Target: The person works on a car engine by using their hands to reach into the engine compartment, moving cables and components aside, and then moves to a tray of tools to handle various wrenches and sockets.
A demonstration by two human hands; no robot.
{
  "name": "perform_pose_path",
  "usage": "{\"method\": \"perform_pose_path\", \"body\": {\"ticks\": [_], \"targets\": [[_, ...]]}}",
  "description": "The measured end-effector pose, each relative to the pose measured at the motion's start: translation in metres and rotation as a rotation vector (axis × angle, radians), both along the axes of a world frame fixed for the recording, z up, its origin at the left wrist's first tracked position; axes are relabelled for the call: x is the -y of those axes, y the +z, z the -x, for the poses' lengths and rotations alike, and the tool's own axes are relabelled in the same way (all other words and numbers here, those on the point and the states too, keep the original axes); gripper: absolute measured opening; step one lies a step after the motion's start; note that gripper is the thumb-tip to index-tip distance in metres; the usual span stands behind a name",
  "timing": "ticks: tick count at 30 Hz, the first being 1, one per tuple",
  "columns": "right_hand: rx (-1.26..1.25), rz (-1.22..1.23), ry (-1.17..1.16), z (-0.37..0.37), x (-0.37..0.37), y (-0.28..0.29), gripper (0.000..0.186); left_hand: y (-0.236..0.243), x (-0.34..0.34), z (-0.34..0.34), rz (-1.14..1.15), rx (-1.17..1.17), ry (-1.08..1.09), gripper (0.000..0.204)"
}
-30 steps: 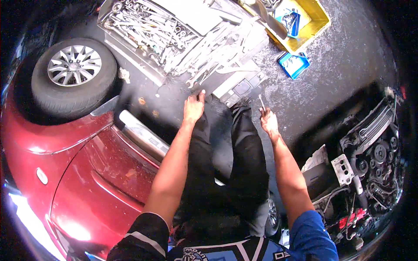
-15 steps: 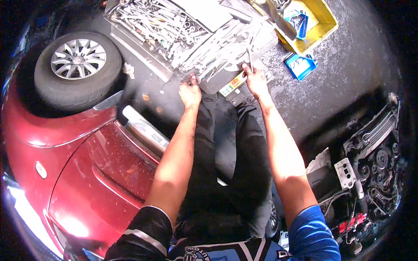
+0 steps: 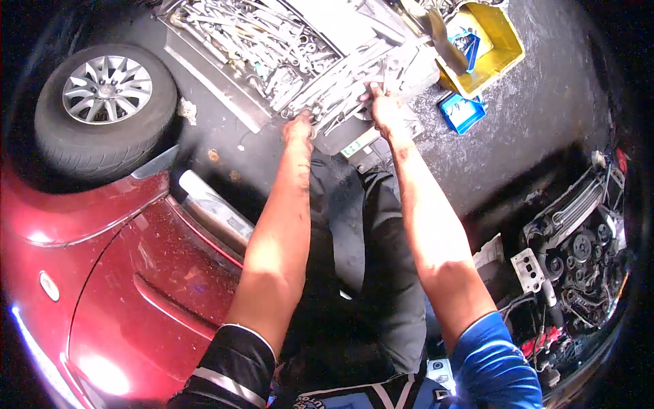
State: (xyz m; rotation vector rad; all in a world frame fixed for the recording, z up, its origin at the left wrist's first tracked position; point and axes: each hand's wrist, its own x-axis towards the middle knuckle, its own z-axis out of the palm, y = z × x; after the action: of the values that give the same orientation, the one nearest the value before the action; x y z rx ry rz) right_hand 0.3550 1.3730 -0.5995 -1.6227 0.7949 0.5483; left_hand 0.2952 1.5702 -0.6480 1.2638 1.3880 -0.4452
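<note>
A heap of wrenches (image 3: 340, 88) fills the near part of an open metal toolbox (image 3: 218, 82) in front of me, washed out by glare. At its near edge my left hand (image 3: 298, 128) is closed, its fingertips among the tools; what they grip I cannot make out. To the right, my right hand (image 3: 386, 110) pinches a slim metal wrench that points away from me over the pile. Beneath that hand sits a dark battery-like box with a label strip (image 3: 361, 144).
A yellow bin (image 3: 511, 54) with a blue tray inside stands at the far right, another blue tray (image 3: 463, 112) near it. At left are a wheel (image 3: 107, 90) and a red car body panel (image 3: 157, 273). An exposed engine (image 3: 579, 252) lies at right.
Both hands have moved slightly farther over the tools, the right one also leftward. The view has shifted a little, so the wheel and car panel appear farther left.
</note>
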Motion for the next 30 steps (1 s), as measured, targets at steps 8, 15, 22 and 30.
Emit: {"method": "perform_pose_path", "body": {"ticks": [8,15,22,30], "targets": [[0.015,-0.084,-0.071,0.002,-0.022,-0.015,0.031,0.034,-0.042,0.021,0.015,0.028,-0.157,0.047],[-0.064,-0.296,-0.234,0.005,-0.040,0.004,0.031,0.079,-0.092,0.064,0.322,0.118,-0.026,0.048],[0.219,0.361,0.139,0.049,0.002,-0.004,0.037,0.135,-0.096,0.063,0.447,0.107,-0.005,0.038],[-0.102,0.415,-0.002,0.206,0.113,0.117,0.042,0.243,-0.144,0.112,0.443,-0.001,-0.324,0.011]]}}
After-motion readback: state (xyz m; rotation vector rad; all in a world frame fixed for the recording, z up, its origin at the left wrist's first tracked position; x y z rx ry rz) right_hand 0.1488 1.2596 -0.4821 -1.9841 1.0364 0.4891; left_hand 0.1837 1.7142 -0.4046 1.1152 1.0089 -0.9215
